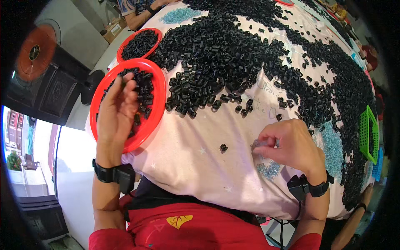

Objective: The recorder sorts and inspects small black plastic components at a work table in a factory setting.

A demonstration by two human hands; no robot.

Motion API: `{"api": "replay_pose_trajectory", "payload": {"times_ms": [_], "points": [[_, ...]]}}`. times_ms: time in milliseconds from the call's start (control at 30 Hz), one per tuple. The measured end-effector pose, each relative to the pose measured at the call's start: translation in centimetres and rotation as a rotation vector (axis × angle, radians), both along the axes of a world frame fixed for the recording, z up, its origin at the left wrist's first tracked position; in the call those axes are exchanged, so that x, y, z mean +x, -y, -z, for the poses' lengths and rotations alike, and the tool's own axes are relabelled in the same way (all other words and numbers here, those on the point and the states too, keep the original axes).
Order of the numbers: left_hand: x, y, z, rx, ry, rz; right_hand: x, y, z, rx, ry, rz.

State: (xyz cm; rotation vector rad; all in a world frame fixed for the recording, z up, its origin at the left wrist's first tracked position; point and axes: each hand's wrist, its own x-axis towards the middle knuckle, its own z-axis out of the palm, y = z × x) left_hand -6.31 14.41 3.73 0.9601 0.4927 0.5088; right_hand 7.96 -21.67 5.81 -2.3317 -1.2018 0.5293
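Observation:
My left hand [118, 109] hovers over a red plastic basin [160, 110] at the left, palm turned inward, thumb and fingers apart. Small black plastic fittings [144, 85] lie in that basin, partly hidden behind my hand. Above the cloth at the right, my right hand [289, 143] has its fingers curled, thumb and fingertips drawn together; what they pinch is too small to make out. Tiny clear-blue pieces [268, 170] lie in a small heap just below it. A single black fitting [223, 148] rests on the cloth between my hands.
A large heap of black fittings [208, 54] spreads over the pale cloth [187, 154]. Behind the near basin stands another red basin [159, 38] of black parts. More clear-blue pieces [332, 146] and a green basket [368, 135] are at right. Other people's arms [139, 20] reach the table's edges.

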Motion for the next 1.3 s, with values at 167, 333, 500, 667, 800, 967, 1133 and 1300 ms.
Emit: {"api": "replay_pose_trajectory", "payload": {"times_ms": [167,333,500,667,800,967,1133,1300], "points": [[-2.3,-2.6,0.1,0.145,-0.089,-0.201,-0.3,-0.3,1.4,0.116,0.081,0.029],[-1.4,0.2,-0.7,0.368,-0.148,-0.14,-0.1,-0.4,1.6,0.145,0.168,0.038],[0.3,7.6,-0.5,0.844,-0.277,0.582,-0.3,-0.9,1.8,0.217,0.084,0.089],[2.1,12.0,1.0,1.363,-0.071,0.915,-0.1,-0.3,1.3,0.27,0.12,0.086],[4.2,13.3,3.0,1.387,0.058,0.767,0.5,-0.5,1.7,0.304,0.156,0.127],[7.8,13.6,2.6,1.398,0.059,0.514,0.5,-0.5,1.6,0.311,0.095,0.221],[7.8,12.5,2.7,1.361,-0.027,0.634,0.9,-0.3,2.1,0.358,0.077,0.196],[7.8,10.1,1.9,1.442,-0.076,0.401,0.7,-0.8,1.9,0.361,0.084,0.181]]}}
